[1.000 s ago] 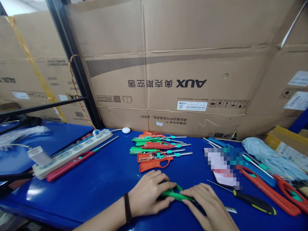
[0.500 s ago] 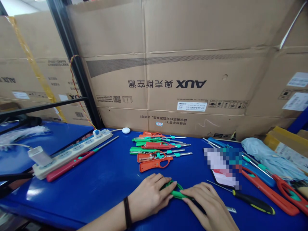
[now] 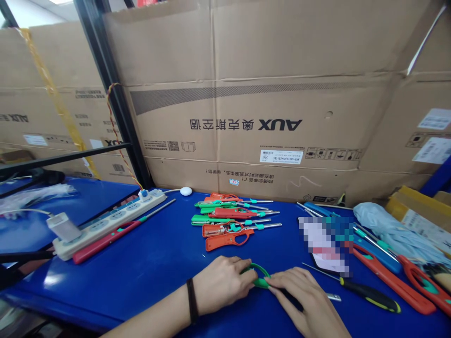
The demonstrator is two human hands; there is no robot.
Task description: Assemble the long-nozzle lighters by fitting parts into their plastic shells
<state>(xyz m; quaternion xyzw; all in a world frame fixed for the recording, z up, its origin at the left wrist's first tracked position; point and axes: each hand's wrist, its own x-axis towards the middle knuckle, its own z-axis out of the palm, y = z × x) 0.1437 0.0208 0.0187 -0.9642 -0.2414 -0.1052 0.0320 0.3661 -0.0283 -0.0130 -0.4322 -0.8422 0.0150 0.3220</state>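
Note:
On the blue table's near side, a green gas lighter [image 3: 261, 283] with a looped trigger guard lies between my two hands and is partly hidden by them. My left hand [image 3: 223, 284], with a dark band on the wrist, has its fingers curled over the handle end. My right hand [image 3: 305, 298] pinches the lighter further along with thumb and fingertips. A flat metal tip [image 3: 334, 297] shows beyond the right hand; what joins it is covered. Behind the hands lie several lighters, one an opened orange lighter [image 3: 214, 230] with inner parts exposed beside its loose orange half-shell [image 3: 221, 241].
A screwdriver [image 3: 369, 295], a blurred-out phone [image 3: 310, 234] and orange lighters [image 3: 391, 279] lie to the right, near a pale blue plastic bag [image 3: 391, 225]. A power strip [image 3: 105, 225] and red lighter [image 3: 102, 244] are at left. A cardboard panel [image 3: 246, 61] stands behind.
My left fingers have curled in more tightly on the green lighter. The right hand stays almost in place, and the view has shifted slightly.

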